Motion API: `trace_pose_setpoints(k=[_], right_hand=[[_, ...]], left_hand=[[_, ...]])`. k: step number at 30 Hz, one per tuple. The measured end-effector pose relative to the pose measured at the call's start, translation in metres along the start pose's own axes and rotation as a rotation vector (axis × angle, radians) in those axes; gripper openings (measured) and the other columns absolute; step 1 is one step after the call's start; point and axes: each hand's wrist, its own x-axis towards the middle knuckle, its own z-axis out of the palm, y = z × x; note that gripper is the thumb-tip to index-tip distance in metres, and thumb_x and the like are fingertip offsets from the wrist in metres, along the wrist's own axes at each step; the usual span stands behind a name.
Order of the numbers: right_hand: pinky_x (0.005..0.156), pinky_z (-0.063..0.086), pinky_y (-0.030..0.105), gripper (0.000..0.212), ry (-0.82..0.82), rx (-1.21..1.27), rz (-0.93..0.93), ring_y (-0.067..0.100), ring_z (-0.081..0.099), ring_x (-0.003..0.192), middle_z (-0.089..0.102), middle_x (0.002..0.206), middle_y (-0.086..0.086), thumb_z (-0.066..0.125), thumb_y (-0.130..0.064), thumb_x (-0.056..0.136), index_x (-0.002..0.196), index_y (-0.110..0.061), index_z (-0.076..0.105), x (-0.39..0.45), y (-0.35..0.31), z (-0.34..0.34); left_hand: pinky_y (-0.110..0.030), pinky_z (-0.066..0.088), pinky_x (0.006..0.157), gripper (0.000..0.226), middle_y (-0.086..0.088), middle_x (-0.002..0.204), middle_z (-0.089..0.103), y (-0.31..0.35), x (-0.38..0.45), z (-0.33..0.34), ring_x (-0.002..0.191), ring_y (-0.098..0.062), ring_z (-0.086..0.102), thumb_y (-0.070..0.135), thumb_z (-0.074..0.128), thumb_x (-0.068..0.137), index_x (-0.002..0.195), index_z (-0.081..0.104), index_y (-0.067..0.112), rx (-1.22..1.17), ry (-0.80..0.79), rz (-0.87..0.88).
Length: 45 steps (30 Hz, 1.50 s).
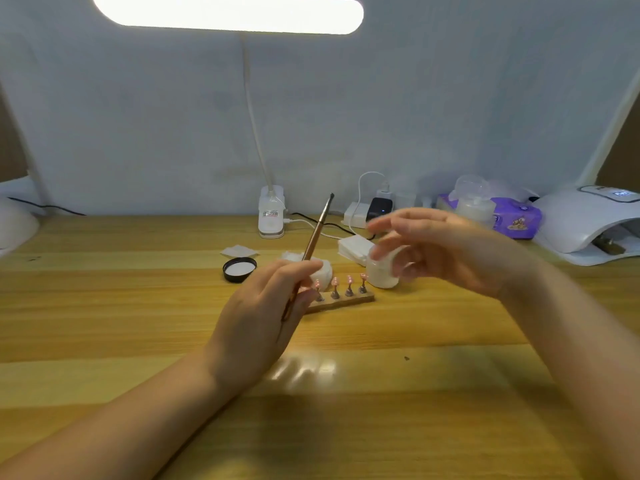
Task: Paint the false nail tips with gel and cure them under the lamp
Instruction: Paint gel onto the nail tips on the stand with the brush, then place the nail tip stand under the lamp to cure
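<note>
We see the left hand pinching a brush, bristles up, just in front of the nail tips on their wooden stand. The blurred right hand, fingers spread, hovers over the gel jar right of the stand.
</note>
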Motion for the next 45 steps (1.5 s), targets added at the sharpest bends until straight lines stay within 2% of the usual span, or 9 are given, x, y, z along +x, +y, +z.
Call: trace_pose_setpoints(k=[3, 5, 7, 12, 16, 24, 30, 36, 45], right_hand=[[0.050, 0.047, 0.016, 0.024, 0.120, -0.461, 0.183, 0.006, 0.056, 0.054, 0.069, 0.071, -0.002, 0.072, -0.048, 0.074, 0.084, -0.026, 0.073, -0.003, 0.013, -0.016], [0.050, 0.045, 0.015, 0.012, 0.100, -0.679, 0.297, 0.005, 0.059, 0.056, 0.068, 0.066, -0.005, 0.072, -0.039, 0.079, 0.081, -0.027, 0.072, 0.000, 0.027, -0.014], [0.052, 0.045, 0.015, 0.014, 0.109, -0.796, 0.314, 0.005, 0.063, 0.061, 0.065, 0.064, -0.009, 0.071, -0.040, 0.080, 0.090, -0.030, 0.073, 0.005, 0.038, -0.004], [0.064, 0.052, 0.025, 0.054, 0.144, -0.892, 0.266, 0.003, 0.066, 0.061, 0.060, 0.070, -0.012, 0.063, -0.053, 0.083, 0.133, -0.036, 0.052, 0.018, 0.059, 0.016], [0.053, 0.032, 0.019, 0.058, 0.158, -0.997, 0.229, 0.000, 0.045, 0.066, 0.045, 0.071, -0.017, 0.057, -0.062, 0.082, 0.135, -0.040, 0.048, 0.026, 0.066, 0.027], [0.056, 0.050, 0.018, 0.025, 0.097, -0.761, 0.200, 0.001, 0.062, 0.060, 0.067, 0.071, -0.008, 0.078, -0.045, 0.072, 0.089, -0.030, 0.069, 0.020, 0.055, 0.023], [0.055, 0.049, 0.015, 0.019, 0.075, -0.664, 0.166, 0.001, 0.063, 0.058, 0.068, 0.070, -0.004, 0.081, -0.028, 0.071, 0.083, -0.022, 0.068, 0.013, 0.045, 0.032], [0.057, 0.050, 0.019, 0.018, 0.103, -0.717, 0.085, 0.002, 0.056, 0.056, 0.061, 0.063, -0.008, 0.081, -0.022, 0.068, 0.077, -0.025, 0.066, 0.008, 0.029, 0.028], [0.062, 0.058, 0.028, 0.024, 0.056, -0.778, 0.194, 0.005, 0.063, 0.064, 0.066, 0.071, -0.008, 0.078, -0.042, 0.063, 0.079, -0.027, 0.067, 0.002, 0.037, 0.016]], left_hand=[[-0.040, 0.052, 0.072, 0.034, -0.011, 0.094, 0.065, -0.002, 0.000, 0.001, 0.082, -0.024, 0.064, 0.026, 0.043, 0.100, 0.121, 0.056, 0.003, 0.027, 0.015, -0.043], [-0.037, 0.051, 0.074, 0.043, -0.010, 0.094, 0.065, -0.002, 0.000, 0.001, 0.083, -0.022, 0.063, 0.030, 0.039, 0.102, 0.119, 0.058, -0.004, 0.028, 0.019, -0.061], [-0.034, 0.050, 0.075, 0.045, -0.009, 0.094, 0.064, -0.002, 0.000, 0.002, 0.084, -0.021, 0.061, 0.033, 0.037, 0.103, 0.119, 0.058, -0.004, 0.014, 0.026, -0.072], [-0.032, 0.049, 0.075, 0.043, -0.008, 0.095, 0.064, -0.003, -0.001, 0.004, 0.085, -0.016, 0.058, 0.032, 0.038, 0.102, 0.118, 0.059, -0.002, 0.000, 0.034, -0.091], [-0.031, 0.048, 0.076, 0.042, -0.005, 0.096, 0.063, -0.004, -0.003, 0.005, 0.084, -0.016, 0.058, 0.033, 0.040, 0.101, 0.120, 0.059, 0.001, -0.022, 0.010, -0.144], [-0.028, 0.048, 0.077, 0.038, 0.005, 0.098, 0.058, -0.009, -0.004, 0.005, 0.086, -0.010, 0.055, 0.030, 0.040, 0.098, 0.123, 0.058, 0.007, -0.041, -0.017, -0.220], [-0.017, 0.046, 0.073, 0.029, 0.007, 0.092, 0.059, -0.006, -0.001, 0.003, 0.082, -0.009, 0.056, 0.020, 0.052, 0.096, 0.124, 0.049, 0.017, -0.128, 0.106, -0.270], [-0.015, 0.049, 0.082, 0.029, 0.011, 0.097, 0.062, -0.003, 0.005, 0.002, 0.091, -0.008, 0.061, 0.021, 0.058, 0.095, 0.118, 0.048, 0.036, -0.241, 0.262, -0.376], [-0.029, 0.054, 0.082, 0.029, 0.006, 0.098, 0.064, 0.003, 0.010, 0.000, 0.092, -0.017, 0.063, 0.023, 0.055, 0.091, 0.114, 0.050, 0.040, -0.330, 0.293, -0.425]])
